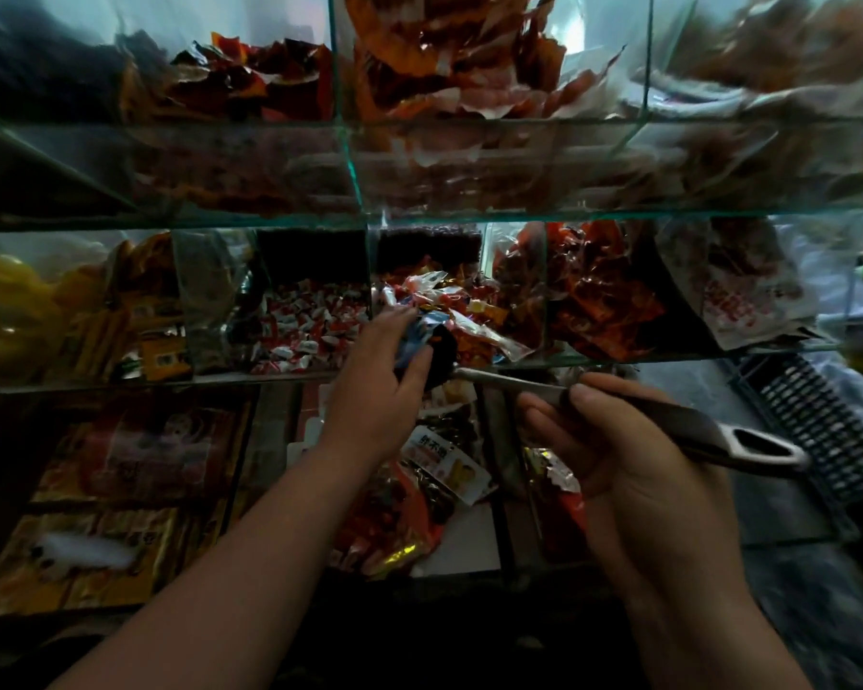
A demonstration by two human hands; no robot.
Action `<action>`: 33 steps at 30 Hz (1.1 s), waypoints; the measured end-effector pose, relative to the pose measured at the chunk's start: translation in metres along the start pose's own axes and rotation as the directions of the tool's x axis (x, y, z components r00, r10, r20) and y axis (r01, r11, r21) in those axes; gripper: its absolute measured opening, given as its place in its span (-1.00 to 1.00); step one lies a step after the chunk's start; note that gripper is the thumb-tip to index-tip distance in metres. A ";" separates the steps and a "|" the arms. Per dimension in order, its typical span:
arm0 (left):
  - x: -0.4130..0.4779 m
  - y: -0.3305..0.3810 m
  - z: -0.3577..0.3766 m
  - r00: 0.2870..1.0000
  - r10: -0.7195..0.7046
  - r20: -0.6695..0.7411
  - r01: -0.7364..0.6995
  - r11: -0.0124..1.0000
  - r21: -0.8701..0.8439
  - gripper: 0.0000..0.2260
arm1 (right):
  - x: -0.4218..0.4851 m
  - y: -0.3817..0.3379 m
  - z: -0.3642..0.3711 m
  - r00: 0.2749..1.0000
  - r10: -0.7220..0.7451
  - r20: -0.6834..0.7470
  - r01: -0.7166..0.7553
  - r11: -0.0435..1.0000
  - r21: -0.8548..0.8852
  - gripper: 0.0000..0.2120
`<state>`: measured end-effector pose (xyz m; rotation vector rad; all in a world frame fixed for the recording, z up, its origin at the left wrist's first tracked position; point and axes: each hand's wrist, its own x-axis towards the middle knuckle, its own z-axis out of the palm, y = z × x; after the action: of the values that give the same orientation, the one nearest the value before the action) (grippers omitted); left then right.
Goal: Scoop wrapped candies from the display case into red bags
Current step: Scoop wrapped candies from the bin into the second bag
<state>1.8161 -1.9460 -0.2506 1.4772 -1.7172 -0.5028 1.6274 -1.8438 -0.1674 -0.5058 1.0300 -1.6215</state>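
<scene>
Handling looks easy: the wrapped candies (449,306) are probably light, loose and slippery in crinkly foil, so they are better herded into the bowl than pinched singly. They lie heaped in the middle compartment of the display case (519,219), centre of frame. The left hand (379,385) curls its fingers (394,318) and thumb round a bluish bunch at the dark bowl of the scoop (668,423), whose handle the right hand (629,460) grips. Left of centre sit red-and-white sweets (310,331), and to the right red packets (599,296). No red bag shows clearly.
</scene>
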 end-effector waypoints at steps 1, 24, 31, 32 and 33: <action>0.013 0.002 0.003 1.000 -0.017 0.012 0.017 0.998 -0.052 -0.61 | 0.009 -0.002 0.003 1.000 -0.003 -0.007 0.004 1.000 0.026 -0.87; -0.019 -0.020 -0.014 0.960 -0.275 0.050 0.268 0.860 -0.433 -0.71 | 0.085 0.026 -0.010 0.777 -0.209 0.594 0.628 0.321 -0.709 -0.93; -0.040 -0.021 -0.036 0.946 -0.320 0.055 0.312 0.852 -0.421 -0.68 | -0.022 0.008 0.016 0.928 -0.186 0.321 0.321 0.839 -0.440 -0.93; -0.043 -0.020 -0.039 0.947 -0.318 0.050 0.309 0.854 -0.418 -0.65 | -0.042 0.010 0.010 0.920 -0.253 0.299 0.350 0.873 -0.339 -0.90; -0.047 -0.019 -0.041 0.946 -0.322 0.036 0.308 0.858 -0.411 -0.62 | -0.052 0.010 0.008 0.918 -0.250 0.309 0.338 0.901 -0.272 -0.89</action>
<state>1.8601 -1.8981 -0.2540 1.4420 -1.2415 -0.9478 1.6552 -1.7982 -0.1624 -1.1203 1.0512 -1.5956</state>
